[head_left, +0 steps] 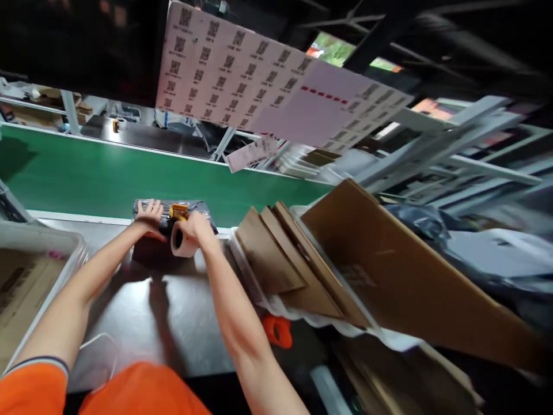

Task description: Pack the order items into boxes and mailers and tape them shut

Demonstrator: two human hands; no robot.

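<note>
Head view of a packing station. At the far edge of the grey table [181, 311], just short of the green conveyor belt [86, 173], lies a dark parcel wrapped in glossy plastic [196, 208]. The left hand [149, 216] rests flat on the parcel's left end, fingers spread and pressing down, its grip closed on nothing. The right hand [194, 226] meets the parcel from 3 o'clock, its grip wrapped around a tape dispenser with a yellow body [178, 211] and a pale roll of tape [181, 242]; the roll sits against the near side of the parcel. The two hands lie just beside each other, with the dispenser between them. At 3 o'clock from the hands, a stack of flattened cardboard boxes [328, 259] leans in a white bin [242, 262], its flaps fanned upward. At 9 o'clock, a clear plastic tub [64, 253] holds more cardboard. An orange-handled object [276, 331] lies near the table's right edge, below the right forearm; what it is cannot be told. At 12 o'clock, a sheet printed with rows of QR codes [242, 75] hangs above the belt.
</note>
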